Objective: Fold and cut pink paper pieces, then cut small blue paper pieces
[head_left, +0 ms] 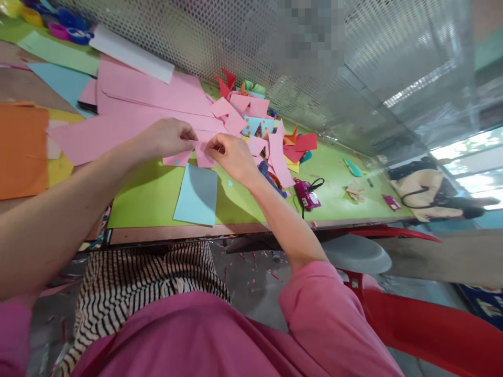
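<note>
Both my hands meet over a green paper sheet (157, 193) on the table. My left hand (170, 137) pinches the left part of a small pink dotted paper piece (181, 157). My right hand (231, 154) pinches the right end of the same piece, fingers closed on it. A light blue paper rectangle (196, 195) lies flat just below the hands. Behind the hands sits a pile of pink and blue dotted paper cut-outs (245, 112).
Large pink sheets (129, 104), an orange sheet (21, 149), a white strip (131, 52) and teal paper (63, 81) cover the left side. A magenta tool with a cord (306, 195) lies to the right. A perforated metal screen (236, 47) backs the table. Red chair (412, 314) at lower right.
</note>
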{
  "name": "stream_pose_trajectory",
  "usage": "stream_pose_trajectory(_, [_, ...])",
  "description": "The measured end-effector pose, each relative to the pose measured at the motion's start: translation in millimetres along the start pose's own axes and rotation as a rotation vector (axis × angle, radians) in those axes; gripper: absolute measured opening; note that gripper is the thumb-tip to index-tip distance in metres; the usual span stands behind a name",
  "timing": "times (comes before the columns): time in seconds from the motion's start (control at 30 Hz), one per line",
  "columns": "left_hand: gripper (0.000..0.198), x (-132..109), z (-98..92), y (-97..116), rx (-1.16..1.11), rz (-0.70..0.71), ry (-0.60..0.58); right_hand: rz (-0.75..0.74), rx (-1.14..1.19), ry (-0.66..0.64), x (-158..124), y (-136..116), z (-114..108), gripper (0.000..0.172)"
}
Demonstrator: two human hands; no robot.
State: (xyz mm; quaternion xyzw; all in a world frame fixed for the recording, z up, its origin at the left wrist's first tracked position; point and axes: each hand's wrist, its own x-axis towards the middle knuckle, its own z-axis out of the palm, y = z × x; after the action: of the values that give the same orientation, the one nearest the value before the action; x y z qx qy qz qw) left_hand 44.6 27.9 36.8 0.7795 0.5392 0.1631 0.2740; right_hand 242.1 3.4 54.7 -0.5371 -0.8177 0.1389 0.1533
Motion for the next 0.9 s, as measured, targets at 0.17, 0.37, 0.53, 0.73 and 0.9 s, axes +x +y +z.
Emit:
stream_pose_trajectory(0.17, [0.056,0,0.5,2,0.016,-0.008,-0.021,-0.022,-0.191,-0.007,5,-5,5,0.016])
stream_pose_trajectory(0.37, [0.059,0,0.0,4,0.022,-0.013,-0.028,-0.068,-0.418,-0.047,5,-16,4,0.022])
stream_pose_trajectory(0.53, [0.058,2,1.4,1,0.033,-0.008,-0.032,-0.137,-0.477,-0.031,7,-16,4,0.022])
stream_pose_trajectory(0.73, [0.058,0,1.6,1,-0.020,-0.007,-0.028,-0.154,-0.398,0.081,-9,-2,5,0.022])
stream_pose_trajectory(0.9, [0.056,0,2.0,2,-0.017,0.012,-0.027,-0.166,-0.383,0.083,-32,11,18,0.037])
